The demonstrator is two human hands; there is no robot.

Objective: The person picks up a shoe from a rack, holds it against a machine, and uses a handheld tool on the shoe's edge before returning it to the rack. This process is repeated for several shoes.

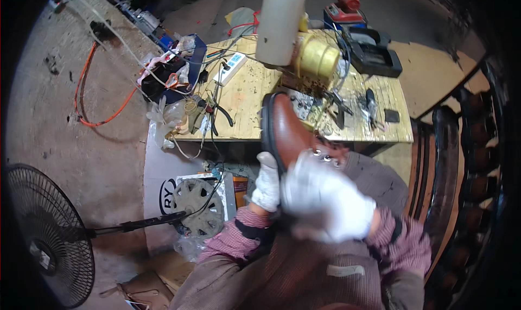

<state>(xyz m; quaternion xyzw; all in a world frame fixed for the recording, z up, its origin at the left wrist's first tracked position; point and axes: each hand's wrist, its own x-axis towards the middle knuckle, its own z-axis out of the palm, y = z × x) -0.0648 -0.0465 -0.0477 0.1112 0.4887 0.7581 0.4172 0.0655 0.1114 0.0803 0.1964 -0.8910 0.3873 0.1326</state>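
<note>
A reddish-brown leather lace-up shoe (pixel 290 126) with a black sole is held up in front of my body, its toe pointing away toward the table. My left hand (pixel 266 184), in a white glove, grips it along the left side of the sole, thumb upright; the other fingers are hidden behind the shoe. Over the lower part of the shoe, just below the lace eyelets, lies my right hand (pixel 330 201), also white-gloved. Motion smears its fingers, so whether it holds anything is unclear.
Beyond the shoe stands a wooden worktable (pixel 247 95) with pliers (pixel 222 117), a power strip (pixel 230 68) and small parts. A pale post (pixel 279 25) with a yellow cylinder (pixel 317 56) hangs over it. A fan (pixel 49 239) is at left, a shoe rack (pixel 480 169) at right.
</note>
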